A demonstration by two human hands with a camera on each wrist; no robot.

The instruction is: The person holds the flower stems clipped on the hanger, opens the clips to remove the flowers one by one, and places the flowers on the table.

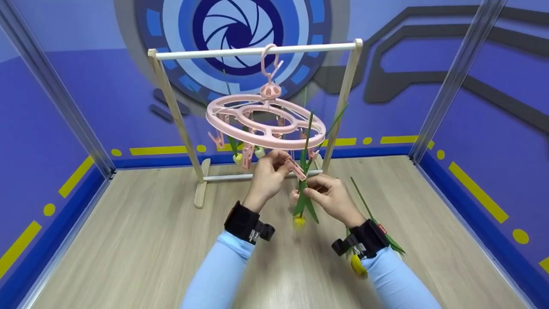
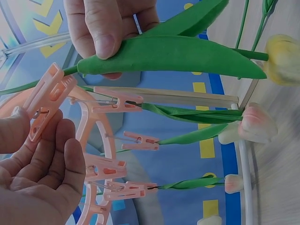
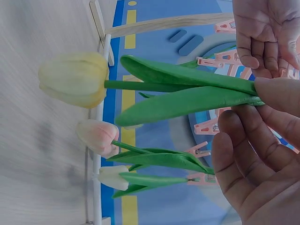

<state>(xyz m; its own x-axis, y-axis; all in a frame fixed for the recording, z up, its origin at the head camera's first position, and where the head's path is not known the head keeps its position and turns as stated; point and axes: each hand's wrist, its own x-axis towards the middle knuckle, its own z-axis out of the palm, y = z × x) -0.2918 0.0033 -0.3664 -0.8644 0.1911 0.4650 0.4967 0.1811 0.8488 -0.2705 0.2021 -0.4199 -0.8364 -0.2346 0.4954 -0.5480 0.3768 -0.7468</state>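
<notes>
My left hand [image 1: 266,178] pinches a pink clothespin [image 2: 49,96] between thumb and fingers, below the ring of a round pink clip hanger [image 1: 223,125]. A pale yellow artificial tulip [image 3: 72,79] hangs head down, its green leaves and stem pinched near the leaf base by my right hand [image 1: 332,199]. In the left wrist view the tulip's stem meets the clothespin's tip; whether the clip grips it I cannot tell. Other tulips, among them a pink-white tulip [image 2: 258,123], hang from clips behind.
The hanger hooks over the white bar [image 1: 206,53] of a wooden-legged stand [image 1: 176,107]. On the wood-look table [image 1: 141,240], a yellow tulip [image 1: 357,265] lies partly hidden under my right wrist, with a green stem [image 1: 362,197] nearby. Blue patterned walls surround the table.
</notes>
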